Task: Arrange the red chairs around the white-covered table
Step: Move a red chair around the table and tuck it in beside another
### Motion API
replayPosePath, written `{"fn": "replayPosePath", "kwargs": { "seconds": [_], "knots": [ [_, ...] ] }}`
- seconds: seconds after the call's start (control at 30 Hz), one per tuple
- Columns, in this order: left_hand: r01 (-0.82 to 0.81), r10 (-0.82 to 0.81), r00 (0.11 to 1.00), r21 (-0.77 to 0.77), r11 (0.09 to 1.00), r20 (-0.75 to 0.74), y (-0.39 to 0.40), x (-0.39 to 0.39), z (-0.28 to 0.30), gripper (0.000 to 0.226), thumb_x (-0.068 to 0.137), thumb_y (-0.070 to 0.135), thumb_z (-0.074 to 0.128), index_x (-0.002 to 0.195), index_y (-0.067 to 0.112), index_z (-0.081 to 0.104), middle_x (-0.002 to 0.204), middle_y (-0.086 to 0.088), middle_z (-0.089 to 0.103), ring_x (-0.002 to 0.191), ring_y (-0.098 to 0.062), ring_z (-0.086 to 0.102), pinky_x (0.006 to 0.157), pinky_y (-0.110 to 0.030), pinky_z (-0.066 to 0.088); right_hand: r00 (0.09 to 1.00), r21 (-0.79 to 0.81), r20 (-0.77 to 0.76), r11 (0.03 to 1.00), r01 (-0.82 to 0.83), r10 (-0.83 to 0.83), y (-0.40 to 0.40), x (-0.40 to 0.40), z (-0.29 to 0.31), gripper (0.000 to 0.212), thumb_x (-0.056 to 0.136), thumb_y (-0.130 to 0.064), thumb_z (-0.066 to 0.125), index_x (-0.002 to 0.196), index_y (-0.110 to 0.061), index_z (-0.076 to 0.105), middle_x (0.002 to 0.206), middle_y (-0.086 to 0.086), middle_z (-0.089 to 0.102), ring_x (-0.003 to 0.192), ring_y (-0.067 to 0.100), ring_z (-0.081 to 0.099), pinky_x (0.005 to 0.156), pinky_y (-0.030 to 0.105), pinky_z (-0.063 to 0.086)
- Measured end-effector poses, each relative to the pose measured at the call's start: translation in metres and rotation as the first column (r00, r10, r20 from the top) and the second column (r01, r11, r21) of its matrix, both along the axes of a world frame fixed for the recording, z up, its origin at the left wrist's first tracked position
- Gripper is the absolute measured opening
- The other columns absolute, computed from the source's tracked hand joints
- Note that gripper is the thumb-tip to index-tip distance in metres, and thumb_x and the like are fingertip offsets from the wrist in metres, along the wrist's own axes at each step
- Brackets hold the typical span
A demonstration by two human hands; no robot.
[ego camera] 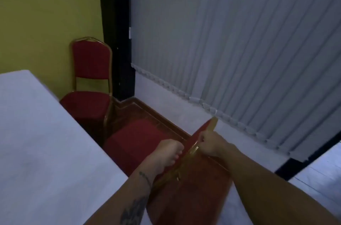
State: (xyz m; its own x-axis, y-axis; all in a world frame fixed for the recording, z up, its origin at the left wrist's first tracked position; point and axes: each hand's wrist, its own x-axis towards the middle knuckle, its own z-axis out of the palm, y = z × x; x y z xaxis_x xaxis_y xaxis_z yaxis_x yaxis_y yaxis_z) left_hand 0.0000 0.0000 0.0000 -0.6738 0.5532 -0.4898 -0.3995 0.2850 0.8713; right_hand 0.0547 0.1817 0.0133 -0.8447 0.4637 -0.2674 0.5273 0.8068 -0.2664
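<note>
Both hands grip the gold-coloured metal top rail of a red padded banquet chair (140,143) directly in front of the person. The left hand (166,154) curls over the rail from the seat side, and the right hand (210,143) closes on it further along, towards the grey vertical blinds (239,49). The rail's long axis runs diagonally from lower left to upper right, so the chair back lies across the person's reach, with its seat pointing away, to the left and towards the long table under a white cloth (46,141). The seat's near corner sits just beside the table edge; whether it tucks under cannot be told. A second red padded chair with a gold frame (90,81) stands upright at the table's far end against the yellow wall (46,12). The held chair probably needs a push leftward, square to the table side.
</note>
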Motion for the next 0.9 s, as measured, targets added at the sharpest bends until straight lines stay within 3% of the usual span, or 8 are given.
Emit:
{"fn": "replayPosePath", "kwargs": {
  "seconds": [0.1, 0.27, 0.33, 0.43, 0.57, 0.7, 0.83, 0.9],
  "knots": [
    [0.078, -0.093, 0.986, -0.113, 0.991, -0.135, 0.02, 0.003, -0.015, 0.018, 0.083, 0.012, 0.069, 0.101, 0.013, 0.071, 0.088, -0.002, 0.065, 0.08, -0.017, 0.06, 0.072, -0.03, 0.05, 0.998, -0.047, 0.019, 0.997, 0.055, -0.055, 0.006, 0.01, -0.008, 0.016, 0.088, -0.025, 0.058, 0.1, -0.019, 0.067, 0.109, 0.009, 0.068, 0.099, 0.028, 0.064, 0.082, 0.035, 0.052],
    [0.136, -0.226, 0.93, -0.299, 0.944, -0.29, 0.048, 0.007, -0.039, 0.028, 0.066, 0.019, 0.068, 0.093, 0.026, 0.064, 0.102, 0.002, 0.066, 0.099, -0.02, 0.064, 0.088, -0.035, 0.056, 0.99, -0.138, 0.025, 0.981, 0.139, -0.137, 0.024, 0.019, -0.014, 0.019, 0.093, -0.028, 0.062, 0.105, -0.016, 0.069, 0.103, 0.004, 0.064, 0.099, 0.024, 0.06, 0.084, 0.034, 0.05],
    [0.154, -0.313, 0.883, -0.415, 0.897, -0.348, 0.057, 0.005, -0.046, 0.038, 0.067, 0.022, 0.069, 0.102, 0.026, 0.056, 0.114, 0.0, 0.056, 0.109, -0.026, 0.057, 0.093, -0.039, 0.052, 0.985, -0.222, -0.008, 0.961, 0.166, -0.172, 0.03, 0.015, -0.017, 0.02, 0.096, -0.029, 0.059, 0.111, -0.018, 0.066, 0.099, 0.001, 0.061, 0.095, 0.023, 0.061, 0.081, 0.033, 0.05],
    [0.162, -0.427, 0.811, -0.548, 0.821, -0.4, 0.069, -0.004, -0.054, 0.063, 0.072, 0.028, 0.071, 0.126, 0.018, 0.043, 0.133, -0.005, 0.044, 0.123, -0.031, 0.045, 0.1, -0.041, 0.045, 0.964, -0.392, -0.003, 0.888, 0.242, -0.265, 0.037, 0.0, -0.022, 0.019, 0.099, -0.032, 0.053, 0.112, -0.019, 0.06, 0.1, 0.008, 0.068, 0.084, 0.024, 0.067, 0.071, 0.035, 0.058],
    [0.263, -0.61, 0.712, -0.674, 0.69, -0.347, 0.083, -0.024, -0.057, 0.077, 0.07, 0.037, 0.072, 0.138, 0.02, 0.04, 0.137, -0.006, 0.045, 0.123, -0.03, 0.047, 0.099, -0.044, 0.048, 0.929, -0.599, 0.074, 0.728, 0.333, -0.363, 0.054, -0.022, -0.032, 0.034, 0.097, -0.039, 0.059, 0.118, -0.012, 0.06, 0.11, 0.015, 0.072, 0.094, 0.029, 0.073, 0.091, 0.05, 0.058],
    [0.442, -0.715, 0.675, -0.675, 0.59, -0.184, 0.103, -0.046, -0.051, 0.057, 0.07, 0.032, 0.071, 0.124, 0.021, 0.057, 0.12, -0.005, 0.062, 0.102, -0.024, 0.062, 0.085, -0.032, 0.054, 0.829, -0.794, 0.08, 0.467, 0.388, -0.553, 0.096, -0.05, -0.049, 0.066, 0.074, -0.05, 0.079, 0.123, -0.01, 0.059, 0.112, 0.016, 0.075, 0.098, 0.036, 0.074, 0.082, 0.053, 0.06],
    [0.471, -0.696, 0.708, -0.654, 0.592, -0.119, 0.13, -0.067, -0.044, 0.046, 0.078, 0.023, 0.072, 0.121, 0.024, 0.058, 0.115, -0.003, 0.063, 0.099, -0.021, 0.061, 0.078, -0.027, 0.048, 0.775, -0.783, -0.023, 0.493, 0.379, -0.632, 0.148, -0.106, -0.087, 0.088, 0.034, -0.036, 0.072, 0.116, -0.005, 0.062, 0.097, 0.02, 0.076, 0.08, 0.037, 0.076, 0.072, 0.058, 0.064],
    [0.444, -0.652, 0.751, -0.647, 0.619, -0.108, 0.142, -0.081, -0.043, 0.046, 0.078, 0.022, 0.072, 0.122, 0.026, 0.058, 0.111, 0.0, 0.062, 0.1, -0.02, 0.061, 0.08, -0.028, 0.049, 0.778, -0.794, -0.074, 0.508, 0.332, -0.624, 0.168, -0.138, -0.107, 0.093, 0.029, -0.035, 0.065, 0.117, -0.004, 0.061, 0.096, 0.019, 0.075, 0.079, 0.036, 0.075, 0.069, 0.058, 0.064]
  ]
}}
